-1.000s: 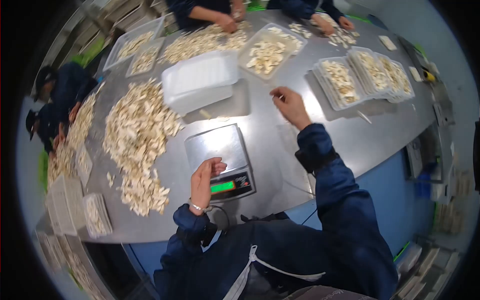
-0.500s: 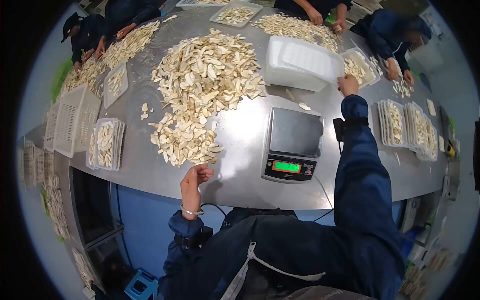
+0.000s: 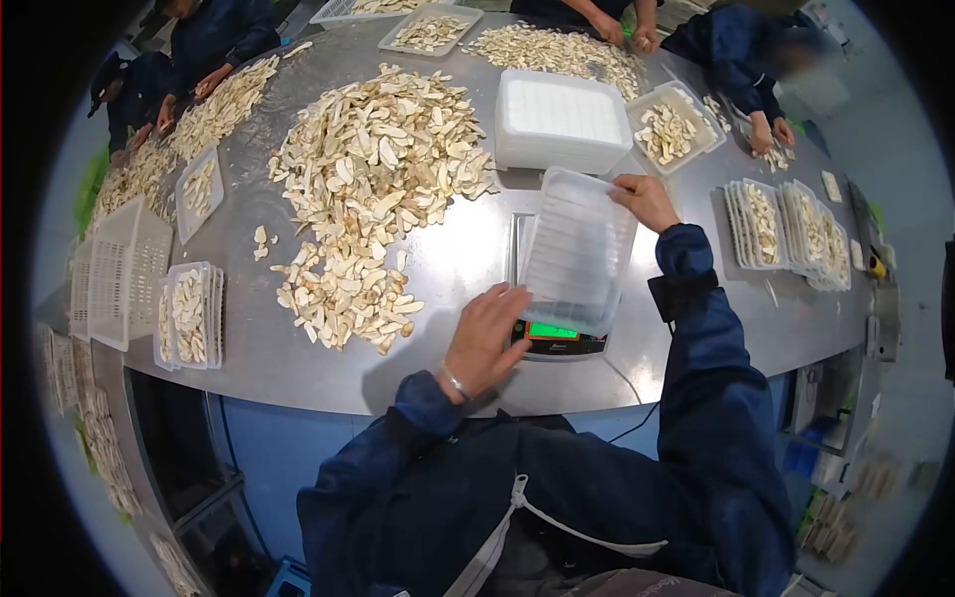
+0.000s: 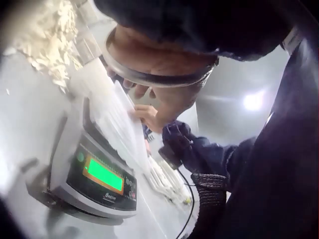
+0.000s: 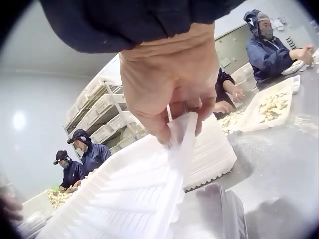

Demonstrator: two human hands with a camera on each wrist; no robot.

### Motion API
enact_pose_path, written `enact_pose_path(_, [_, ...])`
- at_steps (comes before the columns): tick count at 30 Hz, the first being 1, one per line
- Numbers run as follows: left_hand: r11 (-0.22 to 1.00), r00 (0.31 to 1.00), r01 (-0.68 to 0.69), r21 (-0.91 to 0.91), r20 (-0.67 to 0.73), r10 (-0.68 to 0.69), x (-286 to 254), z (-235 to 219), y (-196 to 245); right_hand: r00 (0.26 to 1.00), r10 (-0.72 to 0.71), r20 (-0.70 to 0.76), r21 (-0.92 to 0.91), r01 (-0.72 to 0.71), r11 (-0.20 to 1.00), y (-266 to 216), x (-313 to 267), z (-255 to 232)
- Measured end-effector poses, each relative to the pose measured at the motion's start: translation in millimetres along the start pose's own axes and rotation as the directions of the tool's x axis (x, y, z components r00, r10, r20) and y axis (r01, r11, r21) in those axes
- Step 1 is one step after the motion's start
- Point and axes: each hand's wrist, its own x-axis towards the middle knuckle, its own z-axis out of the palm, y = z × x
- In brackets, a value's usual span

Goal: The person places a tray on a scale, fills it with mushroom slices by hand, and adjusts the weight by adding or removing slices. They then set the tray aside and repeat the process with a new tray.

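A translucent white plastic tray [image 3: 577,249] with a ribbed bottom is held tilted over a digital scale [image 3: 565,348]. My right hand [image 3: 647,202] pinches its far right corner between thumb and fingers, as the right wrist view also shows. Nothing lies in this tray [image 5: 124,199]. At the tray's near left edge is my left hand [image 3: 481,343], its fingers extended and overlapping the edge in the head view. The scale's lit green display [image 4: 103,175] shows in the left wrist view; most of the weighing plate is hidden beneath the tray.
A stack of white trays [image 3: 562,124] stands behind the scale. Left of it is a big heap of sliced pale pieces, apparently mushroom [image 3: 383,149]. Filled trays [image 3: 761,224] stand at right, others [image 3: 189,313] at left. Several people work around the metal table [image 3: 298,373].
My right hand has taken a tray from the stack and drawn it toward me, over the scale. My left hand has moved right, from the heap's near edge to the tray.
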Motion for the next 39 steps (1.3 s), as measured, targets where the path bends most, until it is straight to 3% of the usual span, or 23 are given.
enact_pose_path(4, [0.978, 0.971, -0.096, 0.186, 0.233, 0.051, 30, 39, 8, 0.976, -0.172, -0.134, -0.382, 0.109, 0.918, -42, 1, -12])
enact_pose_path(7, [0.953, 0.957, -0.116, 0.28, 0.288, 0.032, 38, 60, -4, 0.912, -0.331, -0.244, -0.448, 0.196, 0.872, -53, 27, -22])
enact_pose_path(10, [0.945, 0.968, -0.085, 0.317, 0.253, 0.002, 34, 74, -15, 0.876, -0.461, -0.139, -0.448, 0.359, 0.819, -34, 79, -4])
enact_pose_path(12, [0.948, 0.971, -0.059, 0.312, 0.239, -0.019, 34, 78, -15, 0.936, -0.343, 0.083, -0.489, 0.338, 0.804, -21, 101, 9])
enact_pose_path(19, [0.932, 0.99, 0.03, 0.362, 0.115, -0.077, 30, 100, -3, 0.895, -0.404, 0.19, -0.502, 0.442, 0.744, -24, 122, 17])
enact_pose_path(22, [0.953, 0.994, 0.062, 0.295, 0.071, -0.087, 34, 99, 3, 0.878, -0.406, 0.253, -0.522, 0.477, 0.707, -29, 129, 17])
enact_pose_path(24, [0.956, 0.993, 0.068, 0.287, 0.076, -0.093, 35, 94, 6, 0.876, -0.379, 0.298, -0.556, 0.482, 0.677, -28, 135, 16])
enact_pose_path(27, [0.956, 0.992, 0.06, 0.289, 0.086, -0.089, 34, 91, 7, 0.85, -0.452, 0.272, -0.57, 0.521, 0.636, -28, 136, 18])
enact_pose_path(30, [0.957, 0.994, 0.055, 0.284, 0.08, -0.081, 34, 91, 6, 0.829, -0.512, 0.228, -0.555, 0.542, 0.631, -34, 134, 13])
enact_pose_path(33, [0.957, 0.996, 0.045, 0.285, 0.062, -0.065, 32, 101, 0, 0.815, -0.579, -0.027, -0.627, 0.437, 0.645, -47, 128, -6])
enact_pose_path(34, [0.95, 0.995, 0.037, 0.31, 0.072, -0.062, 32, 102, -2, 0.857, -0.502, -0.113, -0.623, 0.332, 0.708, -38, 135, -14])
enact_pose_path(36, [0.94, 0.996, 0.032, 0.34, 0.072, -0.06, 31, 107, -5, 0.815, -0.454, -0.361, -0.442, 0.279, 0.853, -10, 150, -30])
enact_pose_path(39, [0.948, 0.996, 0.038, 0.316, 0.064, -0.061, 31, 106, -5, 0.879, -0.225, -0.421, 0.042, 0.266, 0.963, -8, 134, -66])
